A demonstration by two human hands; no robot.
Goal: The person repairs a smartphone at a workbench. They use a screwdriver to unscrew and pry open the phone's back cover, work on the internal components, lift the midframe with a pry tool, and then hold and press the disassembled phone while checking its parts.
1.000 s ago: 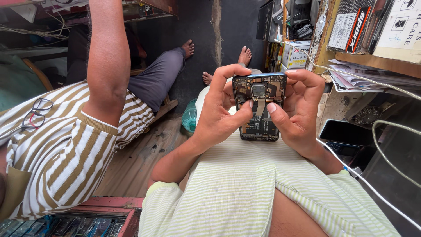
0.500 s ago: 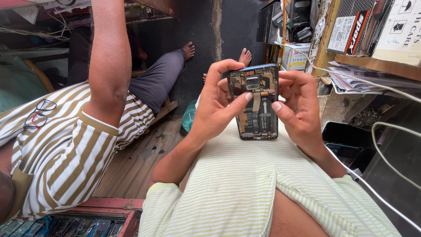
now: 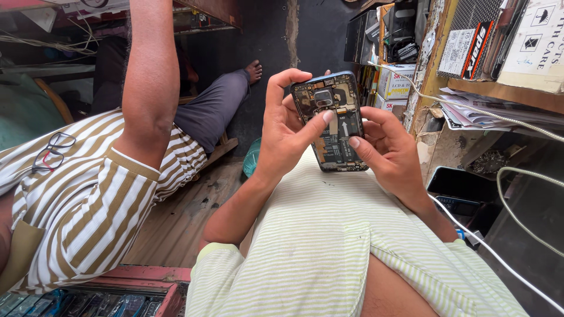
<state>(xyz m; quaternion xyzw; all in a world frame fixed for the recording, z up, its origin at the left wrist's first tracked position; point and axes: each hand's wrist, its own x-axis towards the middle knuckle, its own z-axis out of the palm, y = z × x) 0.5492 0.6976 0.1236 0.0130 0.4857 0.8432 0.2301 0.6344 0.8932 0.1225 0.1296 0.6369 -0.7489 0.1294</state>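
Black opened phone [image 3: 332, 120] gripped by left hand [image 3: 286, 126], right hand [image 3: 385, 147], shelf edge [image 3: 424, 88] near.

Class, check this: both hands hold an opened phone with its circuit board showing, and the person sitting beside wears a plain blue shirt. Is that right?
Not quite. The left hand and right hand do hold the opened phone, but the head view shows the neighbour's shirt is brown-and-white striped, not plain blue.

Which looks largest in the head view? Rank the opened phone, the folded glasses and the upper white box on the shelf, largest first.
1. Opened phone, though it is nearest the camera.
2. Folded glasses.
3. Upper white box; close to the glasses and farther off, so unsure.
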